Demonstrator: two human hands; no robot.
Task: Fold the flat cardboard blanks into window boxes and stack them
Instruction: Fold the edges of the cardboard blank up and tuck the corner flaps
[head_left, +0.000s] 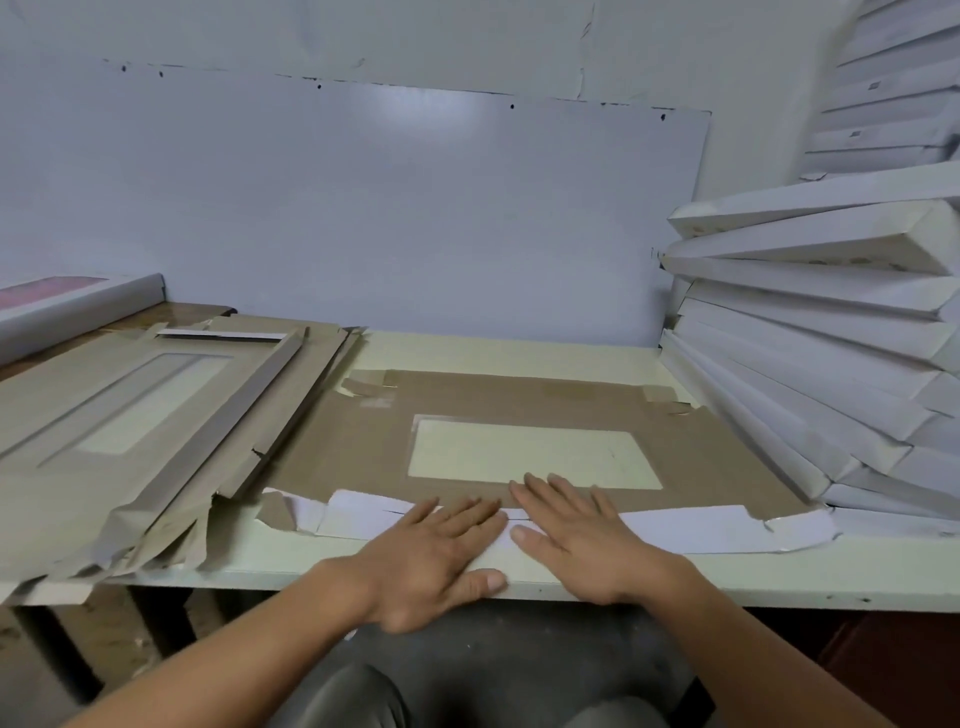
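Both hands lie flat, fingers straight and spread, palms down, gripping nothing. The left hand (441, 545) presses on the folded-over white flap (675, 530) at the near edge of the cardboard blank (727, 457), its thumb reaching down to the front edge of the table (779, 571). The right hand (576, 535) sits just beside it, fingertips resting on the brown surface just below the window cutout (530, 452) and palm over the white flap. The 2 hands nearly touch in the lower centre of the frame.

The blank lies flat in the middle of the frame, brown side up, with 1 rectangular window through which the pale table shows. Its near flap is turned back to show a white face, ragged at the left end. Small corner tabs lie folded at the far left and far right corners.

At the left of the frame, a pile of more flat blanks (130, 415) rests partly overhanging the table, the top one also windowed. At the right edge, a leaning stack of finished white boxes (831, 322) rises toward the upper right, touching the blank's right side.
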